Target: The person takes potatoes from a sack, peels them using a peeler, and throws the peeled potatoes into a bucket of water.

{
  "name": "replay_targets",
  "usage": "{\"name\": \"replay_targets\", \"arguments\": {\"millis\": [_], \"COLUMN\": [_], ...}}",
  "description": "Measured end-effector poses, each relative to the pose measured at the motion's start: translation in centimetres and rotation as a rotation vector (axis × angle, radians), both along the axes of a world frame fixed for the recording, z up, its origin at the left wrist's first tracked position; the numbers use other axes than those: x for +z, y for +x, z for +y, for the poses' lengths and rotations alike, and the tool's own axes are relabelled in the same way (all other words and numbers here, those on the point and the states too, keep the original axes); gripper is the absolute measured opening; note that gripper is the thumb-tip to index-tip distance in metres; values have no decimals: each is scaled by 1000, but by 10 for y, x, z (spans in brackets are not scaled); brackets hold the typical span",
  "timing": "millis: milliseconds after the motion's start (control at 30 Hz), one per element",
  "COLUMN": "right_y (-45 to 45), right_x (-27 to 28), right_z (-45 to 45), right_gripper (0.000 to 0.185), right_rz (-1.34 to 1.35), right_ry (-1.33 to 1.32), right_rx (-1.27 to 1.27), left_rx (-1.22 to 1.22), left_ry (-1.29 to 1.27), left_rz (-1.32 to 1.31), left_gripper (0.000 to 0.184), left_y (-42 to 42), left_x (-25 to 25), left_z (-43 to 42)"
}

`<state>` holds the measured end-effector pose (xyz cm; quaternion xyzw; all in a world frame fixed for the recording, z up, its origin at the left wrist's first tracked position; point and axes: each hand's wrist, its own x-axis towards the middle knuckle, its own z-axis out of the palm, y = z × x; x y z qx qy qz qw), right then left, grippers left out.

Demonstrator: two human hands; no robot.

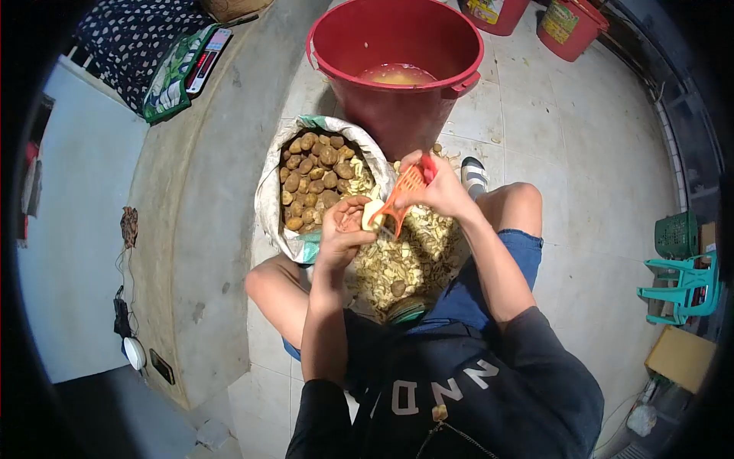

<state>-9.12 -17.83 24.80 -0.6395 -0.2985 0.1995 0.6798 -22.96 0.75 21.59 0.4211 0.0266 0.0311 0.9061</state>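
Observation:
Between my hands is a peeled, pale yellow potato (372,215), held in the closed fingers of my left hand (345,229). My right hand (437,187) is wrapped round an orange peeler (407,188), whose head is at the potato's right side. A white sack (268,200) of unpeeled brown potatoes (314,172) stands open to the left, with some peelings on its right part. Below my hands a large heap of peelings (390,268) covers the floor between my legs, with a brown potato (397,288) on it.
A large red tub (394,107) with some liquid and pale pieces inside stands just beyond the sack. Two red buckets (563,32) are at the back right. At the far right are a teal stool (692,289) and a green basket (676,236). A concrete ledge (222,153) runs along the left.

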Motion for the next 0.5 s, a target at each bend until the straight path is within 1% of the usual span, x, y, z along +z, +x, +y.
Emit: {"name": "replay_targets", "arguments": {"millis": [67, 100, 133, 167, 200, 267, 300, 333, 367, 400, 433, 467, 500], "right_y": [9, 21, 33, 35, 24, -1, -2, 5, 17, 25, 29, 28, 16], "right_x": [-7, -27, -28, -31, -16, 15, 18, 11, -5, -9, -13, -18, 5], "right_z": [-1, -8, -9, -14, -12, -4, -6, -8, -10, -10, -10, -14, -11], "right_gripper": [44, 45, 46, 44, 44, 41, 40, 40, 41, 42, 45, 45, 47], "right_rz": [-169, -77, -2, 97, 96, 86, -355, -352, -183, -22, 147, 147, 94], "right_ry": [-77, -151, -218, -105, -101, 54, -174, -176, -191, -199, -97, -92, -56], "right_rx": [-81, -151, -221, -187, -194, 25, -41, -36, -120, -204, -209, -214, -123], "left_rx": [-7, -70, -132, -139, -146, 20, -2, 3, -85, -173, -199, -205, -134], "left_ry": [35, -91, -213, -223, -220, 52, 127, 124, -53, -225, -300, -296, -213], "left_rz": [3, -38, -97, -95, -96, -44, -47, -44, -74, -114, -135, -134, -105], "left_gripper": [68, 66, 64, 63, 63, 64, 65, 65, 65, 65, 65, 65, 67], "left_y": [-3, -4, 1, -1, 0, 0, 0, -1, -3, -2, -2, -2, -1], "left_x": [-2, -5, 1, 7, 7, 2, 5, 2, -2, 0, 3, 5, 5], "left_z": [-2, -2, -2, -3, -4, -6, -6, -4, -2, -1, -1, -1, -3]}}
